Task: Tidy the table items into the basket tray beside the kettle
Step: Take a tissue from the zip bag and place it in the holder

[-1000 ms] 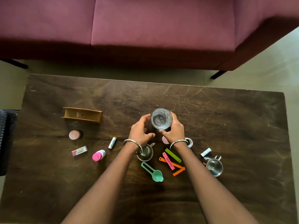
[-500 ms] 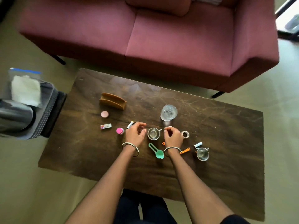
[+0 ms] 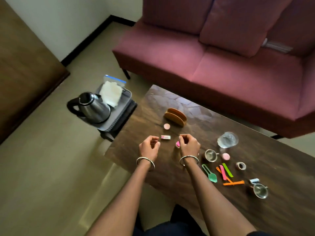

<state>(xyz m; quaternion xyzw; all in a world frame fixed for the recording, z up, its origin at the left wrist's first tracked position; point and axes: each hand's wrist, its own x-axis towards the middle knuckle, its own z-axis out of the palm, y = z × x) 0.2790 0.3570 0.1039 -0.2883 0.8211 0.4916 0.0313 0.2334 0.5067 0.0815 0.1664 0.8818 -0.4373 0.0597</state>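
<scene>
A grey basket tray (image 3: 119,114) stands left of the dark wooden table (image 3: 255,132), holding a steel kettle (image 3: 95,108) and a bagged white cloth (image 3: 110,94). My left hand (image 3: 149,148) hovers over the table's left end with fingers loosely curled and nothing visible in it. A small printed box (image 3: 165,137) lies just right of it. My right hand (image 3: 189,145) curls down over a pink-capped bottle (image 3: 177,143); I cannot make out its grip. Farther back are a round pink lid (image 3: 167,126) and a wooden holder (image 3: 175,117).
To the right lie a glass (image 3: 227,139), two steel cups (image 3: 210,155) (image 3: 260,190), a pink disc (image 3: 226,156), a tape roll (image 3: 240,166), a green scoop (image 3: 210,173) and coloured clips (image 3: 225,172). A maroon sofa (image 3: 221,65) stands behind the table.
Both hands left the glass and moved left to the table's left end. The view swung left, bringing the kettle and tray into sight.
</scene>
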